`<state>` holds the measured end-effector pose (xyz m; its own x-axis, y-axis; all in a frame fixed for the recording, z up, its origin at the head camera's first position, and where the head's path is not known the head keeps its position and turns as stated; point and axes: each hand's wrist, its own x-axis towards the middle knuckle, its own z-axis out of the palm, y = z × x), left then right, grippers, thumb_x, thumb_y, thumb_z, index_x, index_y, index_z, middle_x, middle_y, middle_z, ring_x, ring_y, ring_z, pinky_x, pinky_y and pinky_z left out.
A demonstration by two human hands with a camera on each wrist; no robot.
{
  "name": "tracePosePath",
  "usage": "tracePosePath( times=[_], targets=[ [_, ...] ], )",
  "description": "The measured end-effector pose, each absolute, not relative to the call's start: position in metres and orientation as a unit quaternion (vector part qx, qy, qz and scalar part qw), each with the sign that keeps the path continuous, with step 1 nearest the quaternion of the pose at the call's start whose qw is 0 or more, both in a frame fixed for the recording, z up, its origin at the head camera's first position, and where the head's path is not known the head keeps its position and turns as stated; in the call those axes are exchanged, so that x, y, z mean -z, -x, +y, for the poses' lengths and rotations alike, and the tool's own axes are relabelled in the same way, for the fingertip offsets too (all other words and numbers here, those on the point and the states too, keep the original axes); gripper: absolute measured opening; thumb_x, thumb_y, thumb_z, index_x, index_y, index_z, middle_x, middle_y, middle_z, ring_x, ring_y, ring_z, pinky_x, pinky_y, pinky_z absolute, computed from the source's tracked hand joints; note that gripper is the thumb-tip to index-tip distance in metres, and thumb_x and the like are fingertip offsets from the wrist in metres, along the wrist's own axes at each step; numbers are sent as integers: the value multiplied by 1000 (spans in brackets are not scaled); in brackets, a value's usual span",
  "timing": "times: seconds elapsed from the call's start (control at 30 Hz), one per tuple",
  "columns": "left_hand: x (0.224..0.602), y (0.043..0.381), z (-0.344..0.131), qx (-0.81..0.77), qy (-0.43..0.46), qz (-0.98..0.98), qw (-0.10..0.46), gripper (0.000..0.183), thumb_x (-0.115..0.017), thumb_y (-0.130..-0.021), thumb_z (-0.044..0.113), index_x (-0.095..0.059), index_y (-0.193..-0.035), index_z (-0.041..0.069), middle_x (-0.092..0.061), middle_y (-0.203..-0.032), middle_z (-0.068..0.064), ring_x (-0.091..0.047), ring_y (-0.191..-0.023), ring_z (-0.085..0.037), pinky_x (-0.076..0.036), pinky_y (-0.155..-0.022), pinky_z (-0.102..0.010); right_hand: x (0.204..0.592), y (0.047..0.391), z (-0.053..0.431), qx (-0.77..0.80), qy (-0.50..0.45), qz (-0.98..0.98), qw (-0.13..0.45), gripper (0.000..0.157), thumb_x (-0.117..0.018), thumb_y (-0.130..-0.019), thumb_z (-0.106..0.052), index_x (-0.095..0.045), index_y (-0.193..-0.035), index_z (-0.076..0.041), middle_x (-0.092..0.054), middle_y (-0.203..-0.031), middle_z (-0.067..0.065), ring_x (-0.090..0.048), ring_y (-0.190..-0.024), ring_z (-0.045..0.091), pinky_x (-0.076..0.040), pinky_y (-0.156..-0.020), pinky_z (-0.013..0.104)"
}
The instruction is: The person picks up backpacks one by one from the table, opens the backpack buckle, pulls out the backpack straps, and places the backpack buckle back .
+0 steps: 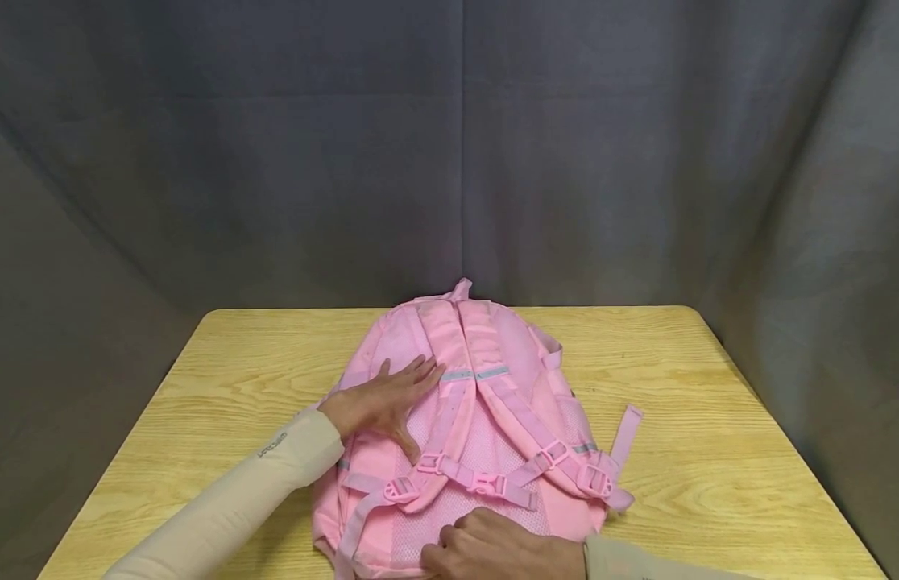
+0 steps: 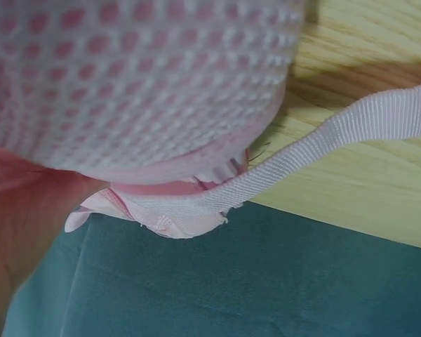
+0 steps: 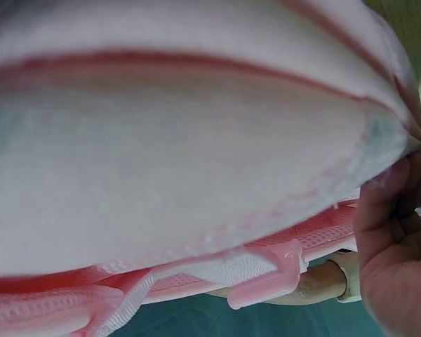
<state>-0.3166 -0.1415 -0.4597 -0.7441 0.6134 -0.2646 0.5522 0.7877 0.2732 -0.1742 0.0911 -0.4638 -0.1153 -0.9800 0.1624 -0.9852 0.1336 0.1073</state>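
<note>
A pink backpack lies on the table with its shoulder straps facing up. A plastic chest buckle joins the two straps. With fingers spread, my left hand rests on the back panel beside the left strap. My right hand is at the bottom edge nearest me, knuckles up. In the right wrist view its thumb and fingers pinch the fabric edge of the backpack's pale base. Mesh fills much of the left wrist view, which shows only part of the left hand.
The wood-grain table extends on both sides of the backpack. Dark grey curtains surround it at the back and sides. A loose webbing end sticks out to the right of the bag, and another strap hangs at the front left.
</note>
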Motion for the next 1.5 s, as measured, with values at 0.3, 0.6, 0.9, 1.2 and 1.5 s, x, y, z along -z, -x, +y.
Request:
tracePosePath(
  times=[0.3, 0.6, 0.9, 1.2, 1.5],
  targets=[
    [439, 308, -146, -98, -304, 932, 173, 126, -89, -61, 56, -23, -158, 8, -19, -164, -17, -11, -153, -35, -16, -122, -60, 451, 176, 98, -19, -628, -767, 131, 23, -69, -90, -34, -55, -75, -24, -51, -60, -15, -49, -50, -1, -31, -43, 14],
    [408, 268, -143, -115, -299, 934, 159, 92, -73, -87, 48, -28, -157, 11, -28, -161, -17, -25, -150, -31, -29, -120, -51, 431, 205, 123, -43, -591, -774, 225, 30, -77, -80, -37, -54, -79, -18, -53, -72, -8, -53, -58, 8, -40, -43, 20],
    [405, 222, -125, -130, -321, 906, 241, 127, -92, -62, 47, -17, -160, 17, -8, -168, -8, -8, -154, -29, -24, -122, -50, 448, 231, 152, -43, -547, -814, 190, 49, -75, -80, -48, -61, -110, -13, -62, -103, 0, -62, -92, 16, -57, -78, 32],
    [409, 222, -133, -151, -286, 904, 280, 120, -93, -65, 16, -21, -160, 24, -6, -168, -3, -19, -151, -19, -29, -121, -36, 460, 235, 159, -52, -540, -826, 153, 40, -74, -83, -42, -63, -110, -15, -61, -96, -4, -59, -87, 13, -55, -80, 33],
    [408, 232, -139, -160, -292, 905, 266, 106, -89, -70, 8, -32, -157, 27, -11, -168, -1, -40, -136, -13, -41, -110, -30, 460, 244, 157, -74, -547, -815, 176, 19, -73, -85, -21, -63, -99, -14, -59, -89, -5, -58, -78, 12, -51, -70, 30]
  ],
)
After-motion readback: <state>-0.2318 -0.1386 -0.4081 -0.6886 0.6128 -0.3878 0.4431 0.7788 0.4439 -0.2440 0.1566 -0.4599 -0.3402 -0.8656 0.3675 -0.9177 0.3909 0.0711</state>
